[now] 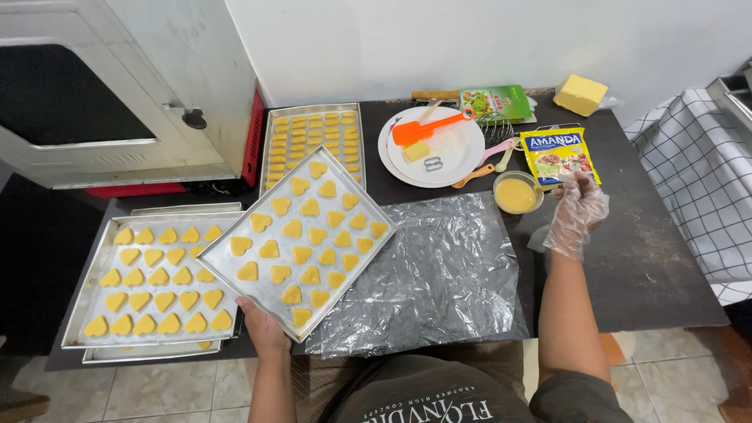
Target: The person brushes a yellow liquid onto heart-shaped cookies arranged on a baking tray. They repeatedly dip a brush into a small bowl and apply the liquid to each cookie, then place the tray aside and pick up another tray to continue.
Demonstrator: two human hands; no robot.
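Note:
My left hand (pixel 262 325) grips the near corner of a metal baking tray (pixel 235 282) filled with several yellow heart-shaped cookies (pixel 301 231); the tray is tilted and raised over the table. My right hand (pixel 576 211), in a clear plastic glove, hovers just right of a small glass bowl of yellow liquid (pixel 516 193) and below a yellow packet (pixel 558 155). Its fingers are bent loosely and hold nothing that I can see. A crinkled clear plastic sheet (pixel 439 270) lies on the dark table between my arms.
Another tray of heart cookies (pixel 86 305) sits at the left on a stack. A tray of small rectangular cookies (pixel 270 145) lies behind. White plates (pixel 462 153) carry an orange spatula and cutters. A butter block (pixel 580 95) sits at the back right, and an oven (pixel 117 86) stands at the left.

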